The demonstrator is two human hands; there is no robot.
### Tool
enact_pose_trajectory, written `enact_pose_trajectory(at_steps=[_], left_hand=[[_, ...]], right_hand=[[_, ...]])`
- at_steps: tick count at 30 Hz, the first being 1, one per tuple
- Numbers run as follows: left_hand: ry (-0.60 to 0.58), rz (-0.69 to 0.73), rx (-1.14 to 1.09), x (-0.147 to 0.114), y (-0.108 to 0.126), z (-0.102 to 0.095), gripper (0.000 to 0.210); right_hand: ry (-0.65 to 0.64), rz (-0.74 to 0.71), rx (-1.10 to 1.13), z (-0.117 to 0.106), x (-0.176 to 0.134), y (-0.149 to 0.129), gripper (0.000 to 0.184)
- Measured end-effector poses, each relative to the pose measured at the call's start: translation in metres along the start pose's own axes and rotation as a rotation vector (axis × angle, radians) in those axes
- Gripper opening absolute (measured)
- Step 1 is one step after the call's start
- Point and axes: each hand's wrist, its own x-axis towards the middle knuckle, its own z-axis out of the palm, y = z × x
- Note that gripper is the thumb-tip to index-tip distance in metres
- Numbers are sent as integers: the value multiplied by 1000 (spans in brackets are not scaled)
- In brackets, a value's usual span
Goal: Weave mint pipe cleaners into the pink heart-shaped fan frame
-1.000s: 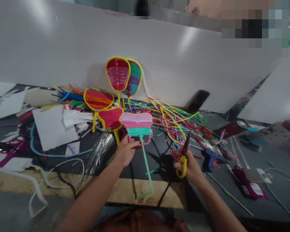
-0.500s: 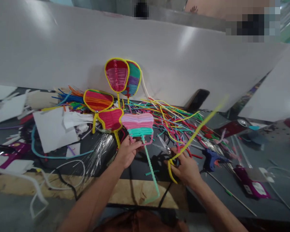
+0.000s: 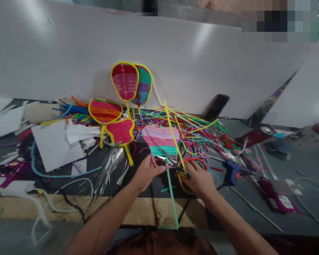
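My left hand [image 3: 146, 173] pinches the lower edge of a fan made of pipe cleaners [image 3: 161, 136], striped pink, lavender and teal. From its base a thin mint-green handle [image 3: 172, 194] runs down toward me, bent at the end. My right hand [image 3: 202, 180] is closed on scissors [image 3: 200, 161] with red and yellow handles. Their parted blades lie across the fan's lower edge, where the handle joins. A long yellow pipe cleaner [image 3: 171, 129] sticks up from my right hand, passing in front of the fan's right side. Whether the blades touch the pink strand there, I cannot tell.
Yellow-rimmed fans [image 3: 124, 81] lean on the white board, and others [image 3: 121, 131] lie left. Loose pipe cleaners [image 3: 202, 124] pile behind the hands. To the right are a blue glue gun [image 3: 231, 173], a phone [image 3: 217, 106] and a can [image 3: 255, 136]. Silver strands [image 3: 108, 170] lie left.
The scissors have come left onto the fan's lower edge. The yellow pipe cleaner has swung from slanting right to leaning slightly left. The fan has shifted a little right.
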Motion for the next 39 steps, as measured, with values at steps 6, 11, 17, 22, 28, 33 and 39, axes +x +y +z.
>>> enact_pose_trajectory(at_steps=[6, 11, 17, 22, 28, 33, 39], left_hand=[[5, -23, -1, 0, 0, 1, 36], [8, -39, 1, -2, -1, 2, 36], [66, -48, 0, 1, 1, 1, 37], [163, -30, -46, 7, 5, -5, 33], [370, -54, -20, 14, 4, -11, 41], [395, 10, -19, 17, 7, -13, 39], [433, 181, 6, 17, 26, -17, 33]], right_hand=[[-70, -37, -31, 3, -3, 5, 40], [-80, -104, 6, 6, -6, 10, 38], [14, 130, 217, 12, -11, 26, 31], [12, 472, 131, 0, -4, 60, 42], [-278, 475, -77, 0, -8, 98, 35], [-422, 431, -133, -29, -10, 103, 34], [-185, 341, 44, -39, 3, 81, 31]])
